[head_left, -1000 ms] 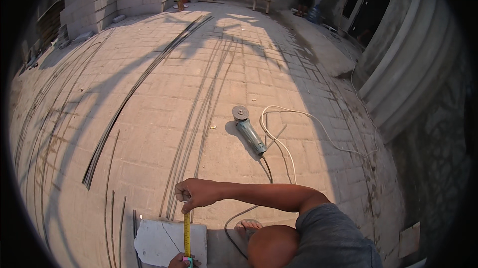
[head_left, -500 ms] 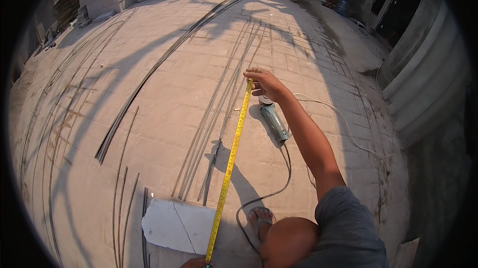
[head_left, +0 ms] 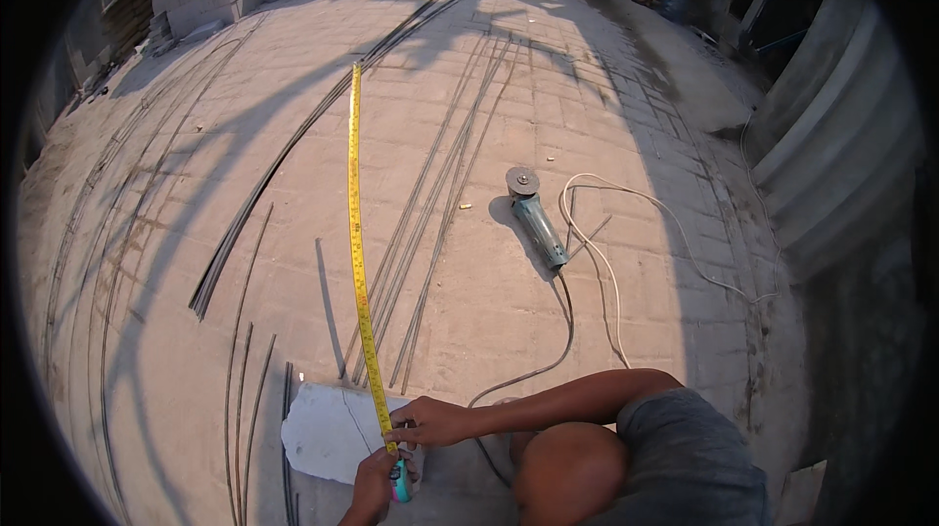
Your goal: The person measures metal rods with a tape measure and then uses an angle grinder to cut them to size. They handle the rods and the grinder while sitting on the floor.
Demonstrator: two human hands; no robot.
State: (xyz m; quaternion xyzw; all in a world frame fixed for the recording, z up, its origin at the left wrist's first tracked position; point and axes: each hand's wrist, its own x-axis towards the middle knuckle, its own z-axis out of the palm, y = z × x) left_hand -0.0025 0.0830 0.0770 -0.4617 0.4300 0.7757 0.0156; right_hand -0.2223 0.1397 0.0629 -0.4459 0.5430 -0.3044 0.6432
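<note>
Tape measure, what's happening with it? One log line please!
left hand: gripping tape case | right hand: pinching yellow blade | yellow blade: extended | grinder: on ground

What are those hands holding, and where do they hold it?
A tape measure with a teal case and long yellow blade: the left hand holds the case; the right hand pinches the blade near it.

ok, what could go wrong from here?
1. The yellow tape blade extends far with its tip unheld; it could buckle, or snap back if the right hand or left hand slips.
2. The grinder lies with its disc exposed; brushing it might cut.
3. The dark cable passes near the knee and could snag.
</note>
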